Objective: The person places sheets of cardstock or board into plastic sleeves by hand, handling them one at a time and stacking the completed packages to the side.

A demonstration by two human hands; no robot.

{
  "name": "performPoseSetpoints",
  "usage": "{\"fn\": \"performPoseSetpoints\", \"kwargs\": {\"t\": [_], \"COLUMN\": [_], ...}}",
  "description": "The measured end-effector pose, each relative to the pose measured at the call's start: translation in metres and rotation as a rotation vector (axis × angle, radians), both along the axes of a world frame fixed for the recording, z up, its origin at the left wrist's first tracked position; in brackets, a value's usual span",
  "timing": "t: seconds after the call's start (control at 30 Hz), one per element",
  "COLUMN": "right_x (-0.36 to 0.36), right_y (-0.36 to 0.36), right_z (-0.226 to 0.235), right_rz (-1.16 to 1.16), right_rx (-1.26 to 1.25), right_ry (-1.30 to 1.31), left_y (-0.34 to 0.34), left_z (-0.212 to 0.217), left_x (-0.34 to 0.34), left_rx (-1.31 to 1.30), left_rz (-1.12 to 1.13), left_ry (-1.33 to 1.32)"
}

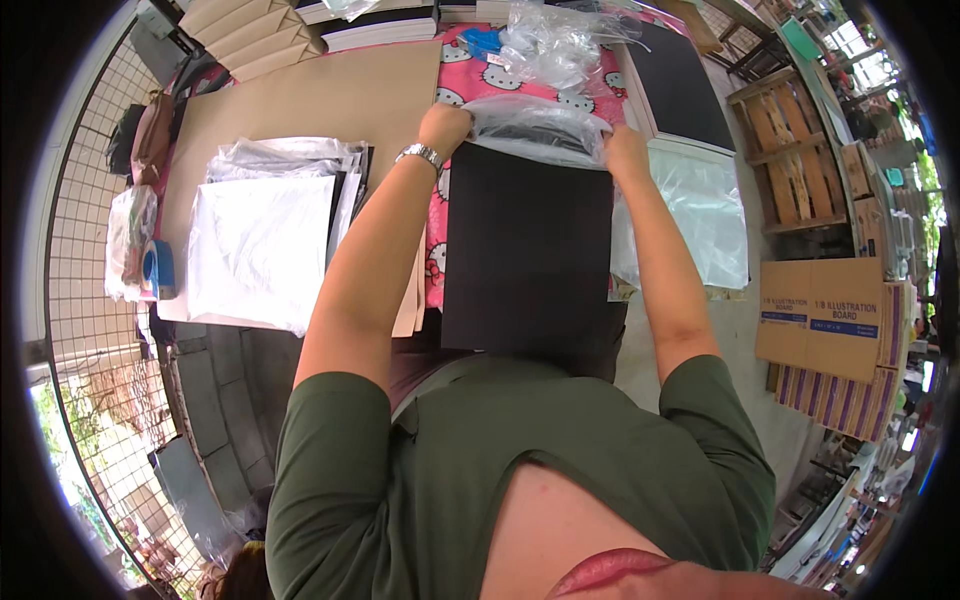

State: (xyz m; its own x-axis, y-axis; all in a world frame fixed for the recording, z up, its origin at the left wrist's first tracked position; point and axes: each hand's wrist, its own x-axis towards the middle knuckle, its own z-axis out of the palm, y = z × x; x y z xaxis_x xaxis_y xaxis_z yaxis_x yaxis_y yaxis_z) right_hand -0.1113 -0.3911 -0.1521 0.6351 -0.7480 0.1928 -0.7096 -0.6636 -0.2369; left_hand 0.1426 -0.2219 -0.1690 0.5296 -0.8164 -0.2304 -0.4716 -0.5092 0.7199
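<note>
Clamping half-hidden fingers on a plastic bag [535, 118], left hand [445, 127] and right hand [627, 155] flank a black board [528, 255], far end veiled.

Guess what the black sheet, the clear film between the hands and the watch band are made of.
Black sheet: probably stiff card, matte; straight edges, hardly any shine.
Clear film: likely thin, glossy plastic; it is wrinkled and see-through.
Watch band: seemingly polished metal; it gleams silver.

Board [527, 255] before me, far end at plastic bag [540, 115], between my left hand [445, 127] and right hand [627, 155]. Left: bagged stack [260, 235] on cardboard sheet [310, 110]. Right: plastic pile [695, 210], board stack [682, 90] behind. Beyond bag: crumpled plastic [560, 48].
</note>
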Motion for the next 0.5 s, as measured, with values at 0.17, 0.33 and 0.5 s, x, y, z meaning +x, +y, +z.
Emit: {"fn": "performPoseSetpoints", "kwargs": {"t": [0.17, 0.33, 0.5], "right_x": [0.018, 0.038, 0.027], "right_y": [0.01, -0.015, -0.018], "right_z": [0.036, 0.075, 0.156], "right_rz": [0.044, 0.027, 0.011], "right_rx": [-0.07, 0.067, 0.746], "right_ry": [0.095, 0.04, -0.65], "left_y": [0.008, 0.024, 0.064], "left_z": [-0.005, 0.02, 0.153], "left_x": [-0.007, -0.014, 0.007], "left_rx": [-0.081, -0.237, -0.521], "left_rz": [0.431, 0.584, 0.372], "left_ry": [0.51, 0.492, 0.334]}}
